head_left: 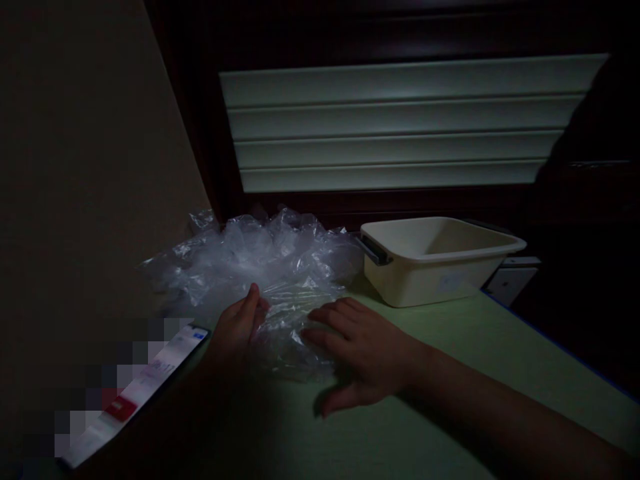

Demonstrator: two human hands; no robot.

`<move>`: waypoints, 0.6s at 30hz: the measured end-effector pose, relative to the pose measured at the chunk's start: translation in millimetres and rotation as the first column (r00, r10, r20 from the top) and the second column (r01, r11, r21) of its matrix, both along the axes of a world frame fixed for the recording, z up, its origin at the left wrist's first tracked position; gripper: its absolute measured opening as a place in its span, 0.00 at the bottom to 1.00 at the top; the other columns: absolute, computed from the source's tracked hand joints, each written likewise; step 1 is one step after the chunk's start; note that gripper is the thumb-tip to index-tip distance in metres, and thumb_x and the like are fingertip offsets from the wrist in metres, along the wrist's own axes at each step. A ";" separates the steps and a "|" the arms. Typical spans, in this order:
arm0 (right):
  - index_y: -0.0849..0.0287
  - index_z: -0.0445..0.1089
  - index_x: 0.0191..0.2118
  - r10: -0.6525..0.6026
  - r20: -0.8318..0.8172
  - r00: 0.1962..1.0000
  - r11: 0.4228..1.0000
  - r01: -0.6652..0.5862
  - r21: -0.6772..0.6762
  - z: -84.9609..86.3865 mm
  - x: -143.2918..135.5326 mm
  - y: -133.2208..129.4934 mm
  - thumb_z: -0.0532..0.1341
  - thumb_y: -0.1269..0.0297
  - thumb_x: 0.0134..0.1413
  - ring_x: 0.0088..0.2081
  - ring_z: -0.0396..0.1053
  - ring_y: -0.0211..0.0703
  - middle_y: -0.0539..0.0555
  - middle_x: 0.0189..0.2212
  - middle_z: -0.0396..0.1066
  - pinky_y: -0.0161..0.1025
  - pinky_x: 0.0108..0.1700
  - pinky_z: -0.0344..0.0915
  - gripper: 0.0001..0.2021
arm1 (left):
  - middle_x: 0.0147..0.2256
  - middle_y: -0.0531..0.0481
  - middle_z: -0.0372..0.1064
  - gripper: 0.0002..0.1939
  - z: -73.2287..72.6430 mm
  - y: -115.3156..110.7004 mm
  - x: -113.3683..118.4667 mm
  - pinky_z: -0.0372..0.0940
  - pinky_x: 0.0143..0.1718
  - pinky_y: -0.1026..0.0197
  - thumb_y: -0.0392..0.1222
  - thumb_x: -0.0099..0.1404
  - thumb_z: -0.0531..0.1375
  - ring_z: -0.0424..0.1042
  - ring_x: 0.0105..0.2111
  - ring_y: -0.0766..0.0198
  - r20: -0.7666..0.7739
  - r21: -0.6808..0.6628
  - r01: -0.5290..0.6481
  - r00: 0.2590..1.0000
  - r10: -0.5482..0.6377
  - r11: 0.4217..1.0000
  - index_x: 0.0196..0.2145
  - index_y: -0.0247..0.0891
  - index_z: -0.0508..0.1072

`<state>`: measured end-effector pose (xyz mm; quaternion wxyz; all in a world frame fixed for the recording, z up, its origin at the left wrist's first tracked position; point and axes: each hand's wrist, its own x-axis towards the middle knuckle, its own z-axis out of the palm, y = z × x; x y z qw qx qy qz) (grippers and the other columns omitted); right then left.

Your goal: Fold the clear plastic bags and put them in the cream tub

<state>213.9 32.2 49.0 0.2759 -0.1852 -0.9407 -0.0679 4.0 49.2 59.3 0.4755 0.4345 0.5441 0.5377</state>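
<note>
Clear plastic film (295, 350), thin, shiny, crinkled, on tabletop (390, 437) between left hand (234, 330) and right hand (363, 350); translucent plastic heap (280, 250), rumpled, loose, just behind.

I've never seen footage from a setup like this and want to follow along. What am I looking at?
There's no machine here: you see a person's own two bare hands. The single picture comes from a camera worn on the head, looking forward and down. The room is dim. On the green tabletop is a big heap of crumpled clear plastic, with a cream tub to its right. A phone with a lit screen is at the lower left. The left hand is at the edge of the plastic; whether it grips any is hard to tell. The right hand is open, its fingers reaching over the nearest part.
</note>
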 end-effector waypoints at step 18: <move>0.55 0.60 0.19 -0.481 -0.642 0.597 0.653 -0.245 -0.717 8.0 -11.2 -7.2 0.54 0.58 0.50 0.22 0.62 0.40 0.48 0.16 0.62 0.37 0.26 0.58 0.12 | 0.15 0.57 0.66 0.13 -4.1 0.0 -0.7 0.47 0.09 0.71 0.41 0.48 0.63 0.61 0.10 0.68 -0.026 -0.013 0.058 0.998 -0.058 0.998 0.33 0.35 0.72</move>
